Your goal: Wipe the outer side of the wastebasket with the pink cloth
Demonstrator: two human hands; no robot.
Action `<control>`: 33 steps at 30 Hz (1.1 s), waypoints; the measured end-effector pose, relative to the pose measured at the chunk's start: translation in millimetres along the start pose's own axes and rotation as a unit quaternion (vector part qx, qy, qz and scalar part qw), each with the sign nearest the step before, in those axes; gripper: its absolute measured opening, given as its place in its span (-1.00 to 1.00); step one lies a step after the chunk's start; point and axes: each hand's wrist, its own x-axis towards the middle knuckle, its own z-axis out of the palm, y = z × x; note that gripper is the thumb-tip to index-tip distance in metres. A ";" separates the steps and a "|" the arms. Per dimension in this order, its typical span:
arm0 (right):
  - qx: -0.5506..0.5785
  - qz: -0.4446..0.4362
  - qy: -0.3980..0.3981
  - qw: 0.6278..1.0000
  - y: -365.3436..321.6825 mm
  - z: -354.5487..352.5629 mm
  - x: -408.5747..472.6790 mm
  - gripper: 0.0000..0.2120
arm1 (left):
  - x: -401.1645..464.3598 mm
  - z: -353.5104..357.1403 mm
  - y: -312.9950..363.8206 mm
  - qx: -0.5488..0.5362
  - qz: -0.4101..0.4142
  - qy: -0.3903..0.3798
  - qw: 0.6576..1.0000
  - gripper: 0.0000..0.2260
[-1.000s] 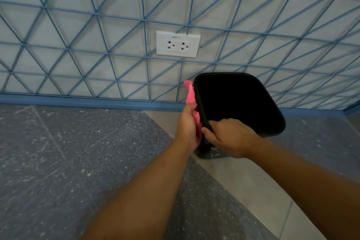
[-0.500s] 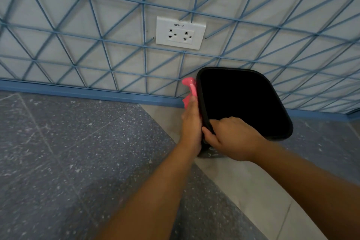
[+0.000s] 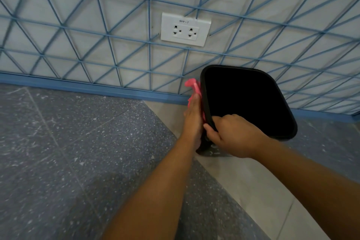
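Right hand (image 3: 233, 136) gripping black bin (image 3: 247, 101) rim at frame centre, left hand (image 3: 192, 121) flat, fingers straight, pressing pink cloth (image 3: 194, 91) against bin's outer side

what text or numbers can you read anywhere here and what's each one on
"9PP-7": small dark print along the top of the white wall socket plate.
Pale marks on the lower outside of the black bin, just under the right hand: too blurred and mostly hidden, not readable.
No print shows on the pink cloth that the left hand presses against the bin's side.
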 end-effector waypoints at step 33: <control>0.002 -0.016 -0.023 1.000 -8.0 -2.3 -5.1 -0.68 | -42.9 -10.9 -5.2 0.017 0.022 0.003 1.000 -0.31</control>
